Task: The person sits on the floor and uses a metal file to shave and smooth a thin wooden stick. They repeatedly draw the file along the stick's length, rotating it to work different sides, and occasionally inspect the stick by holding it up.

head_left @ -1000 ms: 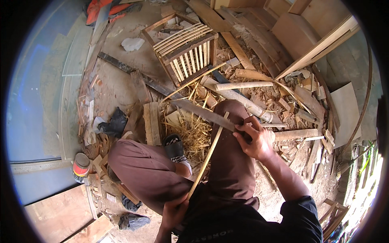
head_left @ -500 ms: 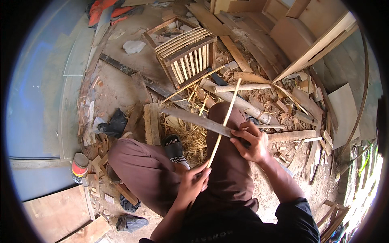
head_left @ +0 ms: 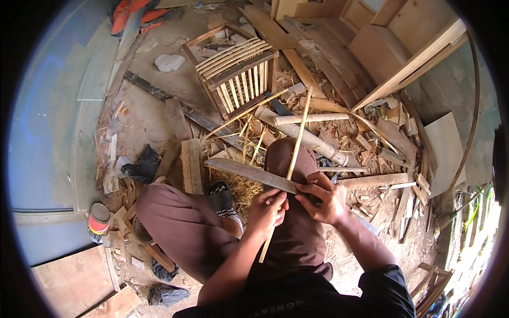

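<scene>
My right hand (head_left: pixel 322 199) grips a long-bladed machete (head_left: pixel 244 173) near the handle end, its blade reaching left over my lap. A thin pale bamboo stick (head_left: pixel 301 132) slants across my right thigh and crosses the blade. My left hand (head_left: pixel 269 212) is closed around the stick just below the blade, the stick's lower end poking out beneath it. The handle is mostly hidden by my right fingers.
Ahead on the floor lies a slatted wooden frame (head_left: pixel 238 74). Shavings (head_left: pixel 241 196) and a thick bamboo pole (head_left: pixel 313 137) lie around my knees. A can (head_left: pixel 98 219) stands at left; wooden panels (head_left: pixel 419 63) lean at far right.
My left hand has moved up along the stick, closer to the blade. The machete has come slightly down and left, and the stick's lower end now shows below my left hand.
</scene>
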A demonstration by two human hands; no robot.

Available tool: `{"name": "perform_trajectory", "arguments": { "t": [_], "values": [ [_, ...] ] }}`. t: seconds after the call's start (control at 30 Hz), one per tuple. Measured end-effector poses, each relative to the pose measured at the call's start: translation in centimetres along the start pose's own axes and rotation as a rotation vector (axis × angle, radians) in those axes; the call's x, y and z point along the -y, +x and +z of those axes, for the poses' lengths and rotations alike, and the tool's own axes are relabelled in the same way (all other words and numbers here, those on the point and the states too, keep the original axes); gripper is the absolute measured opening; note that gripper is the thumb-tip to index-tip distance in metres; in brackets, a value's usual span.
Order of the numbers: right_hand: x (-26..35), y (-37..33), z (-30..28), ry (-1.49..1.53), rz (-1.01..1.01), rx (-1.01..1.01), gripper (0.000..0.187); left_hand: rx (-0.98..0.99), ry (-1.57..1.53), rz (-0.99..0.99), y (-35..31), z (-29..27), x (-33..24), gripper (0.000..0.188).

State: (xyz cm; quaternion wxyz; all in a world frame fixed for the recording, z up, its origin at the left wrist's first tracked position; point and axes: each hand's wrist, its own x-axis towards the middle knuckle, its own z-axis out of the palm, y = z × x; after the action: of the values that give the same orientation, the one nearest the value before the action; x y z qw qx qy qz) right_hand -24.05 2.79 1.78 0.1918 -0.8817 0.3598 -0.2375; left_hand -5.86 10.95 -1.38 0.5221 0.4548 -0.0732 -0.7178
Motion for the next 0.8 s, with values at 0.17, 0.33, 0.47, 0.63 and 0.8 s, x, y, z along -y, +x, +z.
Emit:
{"name": "perform_trajectory", "arguments": {
  "t": [0.17,0.33,0.47,0.63,0.8],
  "values": [
    [0.1,0.3,0.0,0.004,-0.004,0.014,0.027,0.010,-0.012,0.095,1.6,-1.0,0.2,0.014],
    [-0.3,0.3,0.1,0.016,0.036,0.004,0.026,0.177,0.001,-0.002,-1.6,-3.0,0.6,0.054],
    [-0.7,0.2,0.4,0.043,0.059,0.015,0.027,0.116,0.044,0.117,-2.1,-3.3,2.3,0.031],
    [-0.1,0.2,0.5,0.036,-0.012,0.043,0.027,0.033,-0.001,0.167,-0.8,-1.9,1.3,0.018],
    [0.2,0.5,0.4,0.037,0.014,0.064,0.027,0.079,-0.117,0.122,0.1,-1.3,0.4,0.009]
  ]
}}
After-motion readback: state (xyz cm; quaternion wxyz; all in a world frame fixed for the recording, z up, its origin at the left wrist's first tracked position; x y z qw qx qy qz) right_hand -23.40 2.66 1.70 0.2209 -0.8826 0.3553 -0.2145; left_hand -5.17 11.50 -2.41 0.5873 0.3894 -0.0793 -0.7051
